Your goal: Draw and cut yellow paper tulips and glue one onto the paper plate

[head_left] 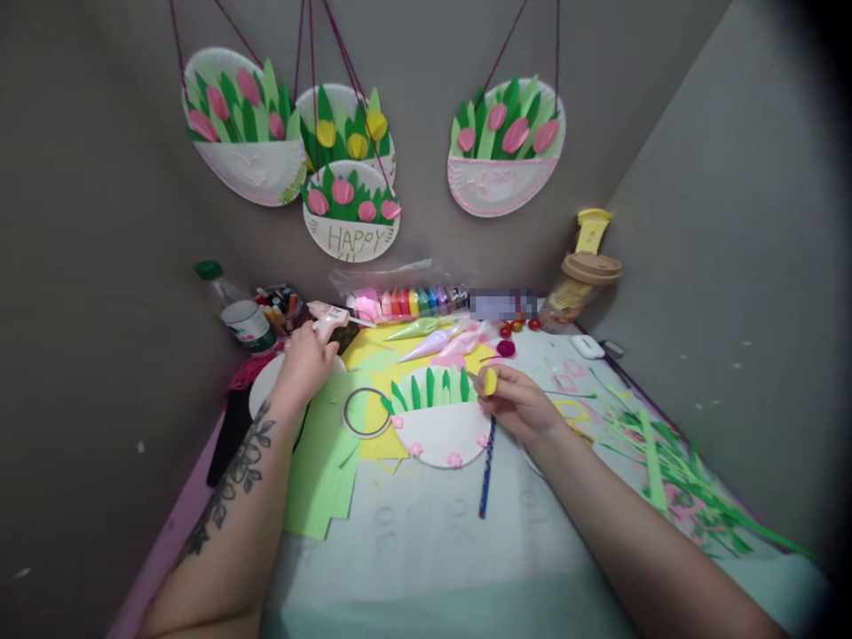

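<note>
My left hand (pixel 308 362) is closed around the handle of a pale pink glue gun (pixel 331 321) at the back left of the table. Between the fingertips of my right hand (pixel 517 401) is a small yellow paper piece (pixel 491 382). Just left of that hand lies a half-plate paper basket (pixel 436 435), white with pink flowers along its rim and green paper leaves (pixel 429 388) standing out of its top. A dark blue pencil (pixel 487 470) lies beside the basket, below my right hand. A tape roll (pixel 366 413) rests to the basket's left.
Green paper sheets (pixel 319 470) lie under my left forearm. Piping bags (pixel 432 342) and coloured clay pots (pixel 419 302) stand at the back. Green paper scraps (pixel 692 497) spread on the right. A bottle (pixel 240 311) and a lidded cup (pixel 576 288) flank the back; finished plate baskets (pixel 506 182) hang above.
</note>
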Demonstrator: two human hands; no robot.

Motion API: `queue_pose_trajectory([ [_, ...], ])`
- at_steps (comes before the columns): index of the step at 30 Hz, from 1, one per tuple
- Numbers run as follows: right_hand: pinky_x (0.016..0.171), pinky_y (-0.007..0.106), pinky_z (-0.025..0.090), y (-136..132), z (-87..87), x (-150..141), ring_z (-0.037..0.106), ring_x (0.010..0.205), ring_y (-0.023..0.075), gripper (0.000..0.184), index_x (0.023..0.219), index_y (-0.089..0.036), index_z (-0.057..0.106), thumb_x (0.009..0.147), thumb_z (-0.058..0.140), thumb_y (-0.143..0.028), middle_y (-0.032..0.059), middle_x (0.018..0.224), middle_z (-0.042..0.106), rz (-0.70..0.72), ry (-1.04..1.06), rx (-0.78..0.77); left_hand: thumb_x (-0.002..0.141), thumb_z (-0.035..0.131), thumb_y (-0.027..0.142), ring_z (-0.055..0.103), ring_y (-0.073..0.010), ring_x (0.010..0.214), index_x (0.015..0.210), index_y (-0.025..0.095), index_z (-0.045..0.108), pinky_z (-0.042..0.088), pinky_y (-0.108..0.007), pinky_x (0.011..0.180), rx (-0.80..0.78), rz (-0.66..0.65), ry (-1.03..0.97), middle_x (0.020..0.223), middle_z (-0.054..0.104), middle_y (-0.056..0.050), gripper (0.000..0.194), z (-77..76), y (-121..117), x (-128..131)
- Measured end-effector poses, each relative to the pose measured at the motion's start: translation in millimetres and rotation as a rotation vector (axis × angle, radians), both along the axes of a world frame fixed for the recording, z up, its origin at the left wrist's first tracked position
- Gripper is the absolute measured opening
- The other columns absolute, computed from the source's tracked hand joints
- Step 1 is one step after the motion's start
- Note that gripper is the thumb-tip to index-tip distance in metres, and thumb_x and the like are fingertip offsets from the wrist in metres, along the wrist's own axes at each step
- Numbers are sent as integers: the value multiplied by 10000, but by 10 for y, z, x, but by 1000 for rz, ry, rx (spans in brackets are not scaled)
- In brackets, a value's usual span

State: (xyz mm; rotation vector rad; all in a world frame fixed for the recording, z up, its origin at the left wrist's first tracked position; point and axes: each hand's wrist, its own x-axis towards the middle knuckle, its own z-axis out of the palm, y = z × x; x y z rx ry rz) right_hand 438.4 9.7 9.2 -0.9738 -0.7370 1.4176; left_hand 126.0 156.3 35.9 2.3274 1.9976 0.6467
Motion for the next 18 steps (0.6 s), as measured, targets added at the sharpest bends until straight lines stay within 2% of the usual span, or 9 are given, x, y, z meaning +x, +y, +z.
queue_pose_trajectory([
  [3,449,234,214,57,-14,-23,340,459,81,208,614,-182,600,557,753,-311,-44,517,458,-4,-220,-74,838,566,357,475,-363,1193,1291,85,433,411,-478,962,60,26,13,1232,523,-239,545,112,-167,43],
  [5,451,233,222,141,-10,-77,330,451,76,199,610,-179,593,575,713,-333,-50,512,459,7,-395,-77,872,514,322,454,-366,1193,1265,117,471,418,-501,936,114,11,16,1249,504,-228,446,156,-341,129],
  [6,457,234,240,195,-6,-123,342,456,78,196,613,-178,593,589,689,-348,-46,521,476,18,-483,-70,897,462,279,469,-337,1173,1225,135,513,419,-482,937,97,-63,28,1236,521,-205,362,154,-444,187],
  [7,471,237,270,254,-5,-182,375,472,86,191,617,-177,596,602,664,-355,-37,538,502,42,-571,-58,908,415,218,510,-299,1113,1143,136,566,427,-450,928,59,-159,46,1172,563,-177,292,131,-551,249],
  [9,505,244,324,378,-18,-327,446,513,106,174,602,-173,597,612,629,-344,-17,564,550,94,-704,-42,877,432,143,586,-202,907,924,188,646,471,-323,823,-32,-326,76,935,639,-73,223,30,-763,370],
  [11,517,244,337,490,-60,-479,473,530,114,135,594,-167,612,609,627,-300,-10,566,572,114,-772,-44,870,449,144,585,-189,841,826,179,648,470,-299,769,-128,-475,135,845,629,-68,206,-110,-937,463],
  [14,505,239,327,610,-155,-639,470,508,112,93,585,-163,626,600,623,-255,-14,524,568,113,-889,-69,852,465,128,579,-223,891,843,154,644,462,-332,802,-148,-530,236,880,627,-99,182,-281,-1068,517],
  [18,469,234,296,681,-254,-686,456,469,108,97,592,-160,641,605,619,-254,-17,487,559,132,-1012,-116,836,469,116,584,-248,903,876,148,645,461,-357,817,-125,-477,239,898,635,-114,184,-330,-1045,481],
])
